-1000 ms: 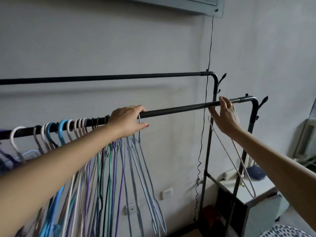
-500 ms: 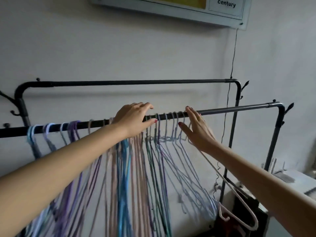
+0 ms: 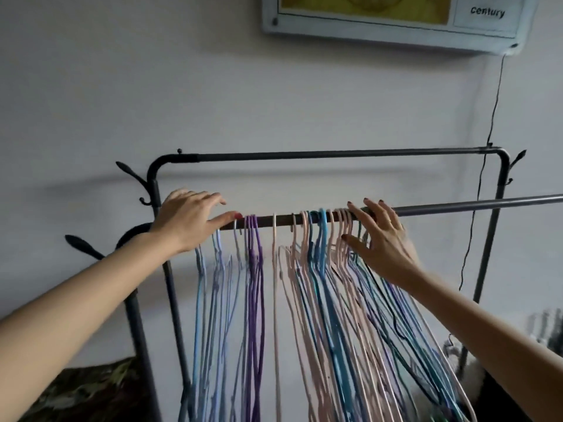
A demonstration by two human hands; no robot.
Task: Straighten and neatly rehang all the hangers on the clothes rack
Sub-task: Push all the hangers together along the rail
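A dark metal clothes rack has a near rail (image 3: 457, 208) and a higher far rail (image 3: 335, 154). Several thin hangers hang from the near rail: light blue ones (image 3: 213, 269) at the left, purple ones (image 3: 254, 263), pale pink ones (image 3: 292, 269), then blue and teal ones (image 3: 323, 269) swinging to the right. My left hand (image 3: 189, 220) rests on the rail at the left end of the row, fingers straight. My right hand (image 3: 380, 239) presses flat against the hooks at the right end, fingers spread.
The rack's left post (image 3: 158, 208) carries curved coat hooks. A framed poster (image 3: 393, 19) hangs on the wall above, with a black cord (image 3: 487, 126) running down from it. A patterned cloth (image 3: 91, 391) lies at the bottom left.
Both hands have slid left along the near rail, pushing the hangers that way. The view has swung left, and the rack's left post is now in sight.
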